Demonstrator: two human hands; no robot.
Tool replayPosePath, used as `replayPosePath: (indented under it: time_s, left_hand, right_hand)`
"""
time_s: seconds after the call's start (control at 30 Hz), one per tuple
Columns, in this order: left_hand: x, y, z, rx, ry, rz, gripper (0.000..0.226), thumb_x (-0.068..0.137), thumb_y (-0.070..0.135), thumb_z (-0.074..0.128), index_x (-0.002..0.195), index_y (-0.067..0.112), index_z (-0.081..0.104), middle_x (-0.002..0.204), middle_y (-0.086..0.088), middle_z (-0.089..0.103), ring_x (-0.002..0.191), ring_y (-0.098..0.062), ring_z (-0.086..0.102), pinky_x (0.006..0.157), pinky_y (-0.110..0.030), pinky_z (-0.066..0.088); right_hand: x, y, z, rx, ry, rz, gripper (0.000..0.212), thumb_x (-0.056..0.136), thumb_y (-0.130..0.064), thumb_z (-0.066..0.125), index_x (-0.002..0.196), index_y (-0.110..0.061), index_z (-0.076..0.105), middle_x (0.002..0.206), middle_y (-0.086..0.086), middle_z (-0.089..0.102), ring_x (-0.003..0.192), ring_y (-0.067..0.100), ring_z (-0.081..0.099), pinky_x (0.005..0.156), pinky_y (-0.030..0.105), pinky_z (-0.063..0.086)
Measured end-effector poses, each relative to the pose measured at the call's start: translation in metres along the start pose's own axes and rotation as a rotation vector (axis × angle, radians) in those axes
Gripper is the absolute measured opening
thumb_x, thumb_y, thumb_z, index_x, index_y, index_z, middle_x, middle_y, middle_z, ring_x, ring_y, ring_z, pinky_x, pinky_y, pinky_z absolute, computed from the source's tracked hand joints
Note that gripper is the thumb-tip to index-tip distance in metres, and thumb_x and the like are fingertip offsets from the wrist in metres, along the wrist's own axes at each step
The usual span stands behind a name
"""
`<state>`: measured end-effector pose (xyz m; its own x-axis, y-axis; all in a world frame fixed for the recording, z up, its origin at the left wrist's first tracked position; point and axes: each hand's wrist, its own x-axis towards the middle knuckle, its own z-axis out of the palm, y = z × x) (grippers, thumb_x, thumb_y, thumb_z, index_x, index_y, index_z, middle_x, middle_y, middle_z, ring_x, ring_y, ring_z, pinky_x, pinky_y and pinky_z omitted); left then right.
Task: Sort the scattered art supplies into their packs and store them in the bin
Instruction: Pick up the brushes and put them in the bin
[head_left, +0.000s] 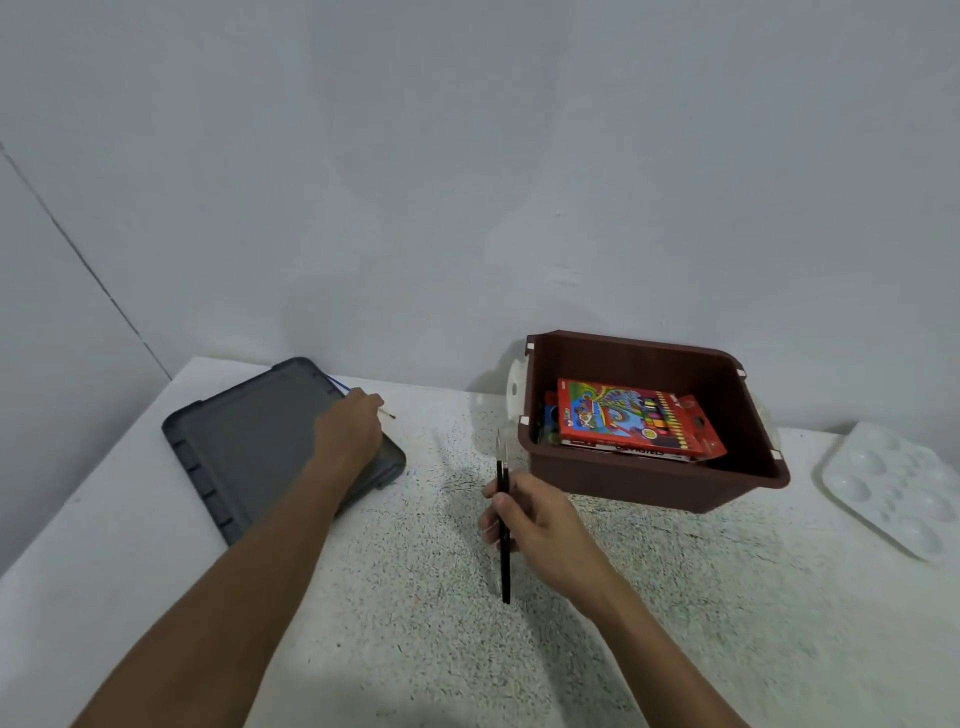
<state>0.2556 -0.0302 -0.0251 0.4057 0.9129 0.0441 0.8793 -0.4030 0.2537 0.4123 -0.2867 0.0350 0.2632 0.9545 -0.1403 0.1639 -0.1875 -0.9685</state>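
A brown bin (654, 480) stands at the back right of the table, holding a red pack of colours (631, 418) and other packs beneath it. My right hand (540, 519) grips two black paintbrushes (503, 551) upright, just left of the bin. Reaching across the grey bin lid (254, 441), my left hand (348, 431) pinches a thin blue-handled paintbrush (340, 387) at the lid's far corner; its tip pokes out to the right of my fingers.
A white paint palette (893, 488) lies at the right edge of the speckled white table (415, 571). A white round object (515, 387) sits behind the bin's left side. A wall rises straight behind the table.
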Motion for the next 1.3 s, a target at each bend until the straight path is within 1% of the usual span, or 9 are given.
replayPosePath:
  time_s: [0.27, 0.4, 0.53, 0.67, 0.83, 0.9, 1.0, 1.17, 1.3]
  left_hand:
    - [0.026, -0.008, 0.003, 0.270, -0.015, 0.162, 0.033, 0.094, 0.005, 0.045, 0.121, 0.015, 0.063, 0.116, -0.007, 0.062, 0.100, -0.028, 0.063, 0.080, -0.036, 0.049]
    - [0.033, -0.010, 0.003, 0.374, 0.087, 0.275, 0.022, 0.061, -0.009, 0.076, 0.069, 0.008, 0.064, 0.064, -0.010, 0.058, 0.051, -0.030, 0.058, 0.046, -0.031, 0.042]
    - [0.031, -0.013, 0.001, 0.391, 0.115, 0.373, 0.033, 0.050, -0.012, 0.079, 0.065, 0.007, 0.057, 0.057, -0.008, 0.050, 0.045, -0.028, 0.050, 0.044, -0.023, 0.022]
    - [0.022, -0.009, 0.000, 0.333, 0.227, 0.510, 0.031, 0.057, -0.008, 0.080, 0.076, 0.008, 0.063, 0.066, -0.005, 0.057, 0.056, -0.026, 0.054, 0.040, -0.024, 0.027]
    - [0.003, 0.018, -0.013, 0.116, 0.338, 0.578, 0.022, 0.081, -0.002, 0.066, 0.097, 0.014, 0.061, 0.083, 0.002, 0.062, 0.074, -0.022, 0.053, 0.042, -0.028, 0.038]
    - [-0.004, 0.032, -0.020, 0.012, 0.442, 0.560, 0.007, 0.093, 0.014, 0.064, 0.099, 0.018, 0.063, 0.084, 0.006, 0.065, 0.076, -0.018, 0.056, 0.041, -0.031, 0.043]
    - [-0.019, 0.054, -0.029, -0.198, 0.506, 0.526, 0.016, 0.098, 0.029, 0.054, 0.102, 0.020, 0.066, 0.087, 0.008, 0.067, 0.080, -0.013, 0.060, 0.048, -0.032, 0.050]
    - [-0.055, 0.088, -0.046, -0.536, 0.427, 0.411, 0.010, 0.097, 0.028, 0.061, 0.104, 0.022, 0.066, 0.091, 0.013, 0.070, 0.084, -0.002, 0.064, 0.071, -0.030, 0.057]
    - [-0.086, 0.112, -0.058, -0.787, 0.224, 0.393, 0.008, 0.092, 0.022, 0.068, 0.100, 0.020, 0.067, 0.088, 0.012, 0.069, 0.085, -0.003, 0.065, 0.073, -0.018, 0.054]
  right_hand:
    - [0.016, 0.015, 0.016, 0.076, -0.002, 0.100, 0.011, 0.102, -0.011, 0.049, 0.103, -0.012, 0.061, 0.091, 0.017, 0.070, 0.076, 0.021, 0.068, 0.072, 0.031, 0.056]
    - [0.019, 0.021, 0.019, 0.085, 0.004, 0.113, 0.011, 0.102, -0.012, 0.050, 0.101, -0.015, 0.061, 0.089, 0.015, 0.071, 0.075, 0.019, 0.067, 0.070, 0.029, 0.053]
    - [0.019, 0.024, 0.020, 0.099, 0.007, 0.119, 0.012, 0.101, -0.011, 0.050, 0.101, -0.016, 0.061, 0.085, 0.010, 0.070, 0.074, 0.019, 0.066, 0.072, 0.032, 0.054]
    - [0.016, 0.024, 0.017, 0.072, 0.015, 0.106, 0.011, 0.101, -0.013, 0.050, 0.102, -0.014, 0.061, 0.088, 0.012, 0.071, 0.076, 0.021, 0.068, 0.076, 0.037, 0.055]
    - [0.010, 0.020, 0.010, 0.092, 0.038, 0.090, 0.012, 0.102, -0.010, 0.050, 0.104, -0.010, 0.061, 0.088, 0.014, 0.071, 0.076, 0.023, 0.068, 0.075, 0.037, 0.056]
    - [0.007, 0.017, 0.006, 0.098, 0.050, 0.076, 0.012, 0.101, -0.009, 0.050, 0.104, -0.010, 0.061, 0.089, 0.014, 0.071, 0.076, 0.024, 0.068, 0.077, 0.038, 0.055]
    - [0.000, 0.011, -0.003, 0.095, 0.076, 0.047, 0.012, 0.101, -0.008, 0.050, 0.104, -0.008, 0.061, 0.090, 0.016, 0.071, 0.078, 0.028, 0.069, 0.076, 0.035, 0.055]
    - [-0.011, 0.004, -0.017, 0.091, 0.107, 0.011, 0.012, 0.101, -0.009, 0.050, 0.102, -0.010, 0.062, 0.091, 0.015, 0.071, 0.078, 0.025, 0.069, 0.079, 0.042, 0.056]
    - [-0.021, 0.001, -0.027, 0.053, 0.150, -0.032, 0.013, 0.101, -0.010, 0.050, 0.099, -0.012, 0.063, 0.094, 0.008, 0.072, 0.082, 0.024, 0.070, 0.071, 0.029, 0.055]
